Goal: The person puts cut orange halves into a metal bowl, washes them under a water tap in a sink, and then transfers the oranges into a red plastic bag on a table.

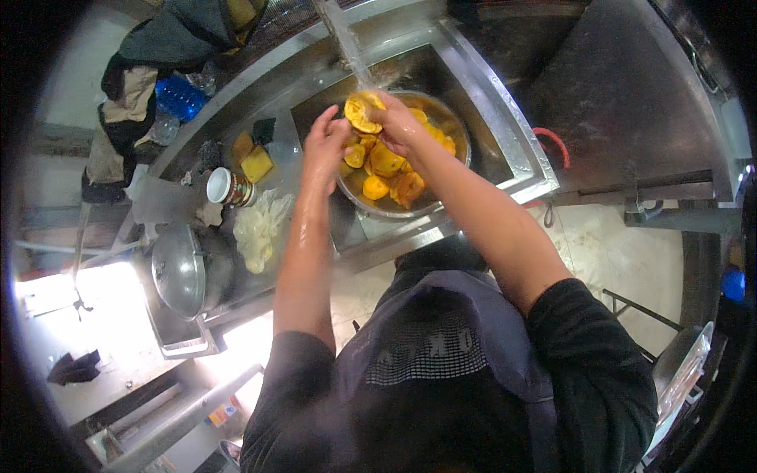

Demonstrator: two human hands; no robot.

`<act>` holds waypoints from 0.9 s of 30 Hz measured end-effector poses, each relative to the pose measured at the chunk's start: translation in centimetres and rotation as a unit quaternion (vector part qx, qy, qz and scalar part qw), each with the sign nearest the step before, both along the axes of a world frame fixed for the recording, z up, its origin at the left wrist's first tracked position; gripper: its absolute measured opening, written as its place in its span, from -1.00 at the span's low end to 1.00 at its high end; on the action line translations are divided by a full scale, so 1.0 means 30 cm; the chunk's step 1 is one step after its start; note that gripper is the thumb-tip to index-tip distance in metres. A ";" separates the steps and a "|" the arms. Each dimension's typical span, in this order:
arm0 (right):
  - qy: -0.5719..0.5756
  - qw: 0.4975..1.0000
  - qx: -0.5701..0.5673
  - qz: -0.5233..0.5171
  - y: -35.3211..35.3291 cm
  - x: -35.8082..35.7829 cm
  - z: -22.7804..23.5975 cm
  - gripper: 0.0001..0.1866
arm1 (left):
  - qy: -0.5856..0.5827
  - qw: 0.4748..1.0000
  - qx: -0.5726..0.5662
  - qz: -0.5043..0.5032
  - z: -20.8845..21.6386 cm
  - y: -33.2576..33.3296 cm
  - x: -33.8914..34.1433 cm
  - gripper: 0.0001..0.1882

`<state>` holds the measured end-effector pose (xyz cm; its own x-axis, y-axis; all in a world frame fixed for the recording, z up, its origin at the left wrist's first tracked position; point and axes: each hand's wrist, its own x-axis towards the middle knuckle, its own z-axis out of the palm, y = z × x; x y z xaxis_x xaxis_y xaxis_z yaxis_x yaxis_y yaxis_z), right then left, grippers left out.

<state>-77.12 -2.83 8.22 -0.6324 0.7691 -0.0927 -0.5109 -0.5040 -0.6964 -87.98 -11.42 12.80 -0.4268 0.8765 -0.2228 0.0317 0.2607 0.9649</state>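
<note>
Above a round metal bowl (465,142) set in the sink, my right hand (398,124) grips a hollowed yellow-orange citrus half (360,113), its cut, pulpy side turned up. Close by on the left is my left hand (322,150), wet, with its fingers apart; I cannot tell whether its fingertips touch the citrus half. Several more squeezed-looking citrus pieces (386,160) lie in the bowl below both hands. A stream of water (352,59) falls from above just behind the citrus half.
Left of the sink (505,126) stand a printed cup (229,188), yellow sponges (255,163), a crumpled plastic bag (260,232) and a large metal pan (180,270). A dark cloth (177,39) hangs at the far left, near a blue bottle (180,96). A red hose (553,146) curves right of the sink.
</note>
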 end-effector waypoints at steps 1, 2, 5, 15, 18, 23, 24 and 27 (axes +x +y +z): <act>-0.004 1.000 0.007 -0.025 0.012 0.016 -0.016 -0.72 | -0.048 0.999 -0.007 -0.014 -0.021 0.061 0.044 -0.54; -0.007 0.999 0.013 -0.049 0.031 0.029 -0.029 -0.70 | -0.016 0.999 0.011 -0.043 -0.035 0.103 0.080 -0.52; -0.007 0.993 -0.061 -0.103 0.056 0.026 -0.048 -0.66 | 0.041 0.997 0.061 -0.032 -0.109 0.176 0.063 -0.63; 0.116 0.984 -0.130 0.039 -0.046 0.006 0.067 -0.68 | -0.038 0.998 0.048 -0.028 -0.014 0.104 -0.076 -0.80; 0.168 0.967 -0.162 0.103 -0.087 -0.018 0.095 -0.66 | -0.049 0.998 0.034 -0.013 0.019 0.033 -0.145 -0.80; -0.063 0.984 -0.083 0.143 -0.123 -0.037 0.100 -0.62 | 0.115 0.993 -0.021 0.019 0.053 -0.106 -0.326 -0.77; -0.093 0.983 -0.072 0.143 -0.114 -0.023 0.068 -0.65 | 0.169 0.984 -0.051 0.017 0.058 -0.138 -0.368 -0.77; -0.177 0.975 -0.056 0.119 -0.068 0.023 -0.033 -0.71 | 0.186 0.976 -0.112 0.013 0.045 -0.278 -0.497 -0.78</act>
